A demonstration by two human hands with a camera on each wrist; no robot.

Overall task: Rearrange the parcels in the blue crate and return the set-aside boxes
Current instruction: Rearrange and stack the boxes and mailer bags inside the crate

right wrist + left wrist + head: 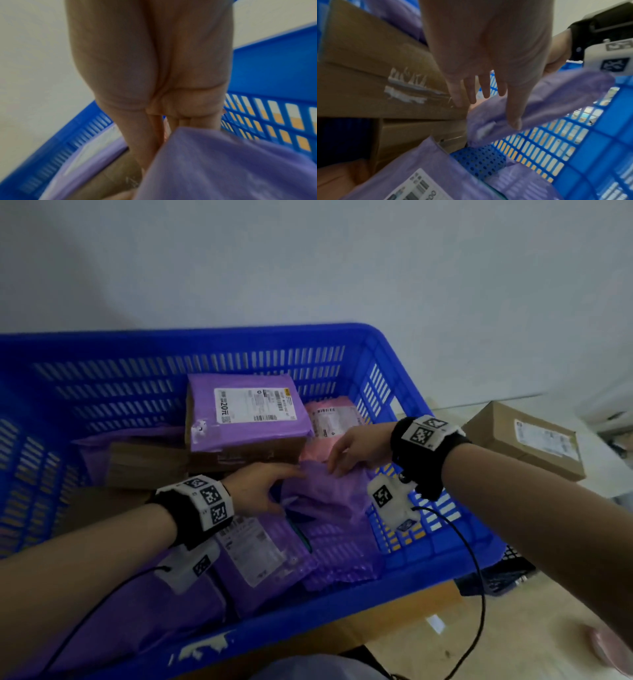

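Reaching into the blue crate (pixel 404 364), you have both hands on a soft purple mailer bag (pixel 325 494) near its right wall. Your right hand (pixel 359 448) comes in over the crate's right rim and pinches the bag's upper edge; the right wrist view shows thumb and fingers closed against the purple film (pixel 223 169). Your left hand (pixel 260 491) lies beside it with fingers nearly straight and spread, the thumb laid along the bag's fold in the left wrist view (pixel 539 102); whether the other fingers press the bag or only hover over it cannot be told through the blur.

Behind your hands, a box wrapped in purple film (pixel 246 412) with a white shipping label stands on top of brown cardboard boxes (pixel 147 463) at the crate's middle. A pink mailer (pixel 332 419) sits just beside it, against the right wall. Nearer you, a flat purple mailer with a printed label (pixel 253 549) lies on the crate floor, and another purple bubble mailer (pixel 342 559) lies next to it on the right. The perforated crate floor shows bare between them in the left wrist view.

Outside the crate, well to the right, a brown cardboard box (pixel 524 440) with a label rests on the pale floor (pixel 513 628).
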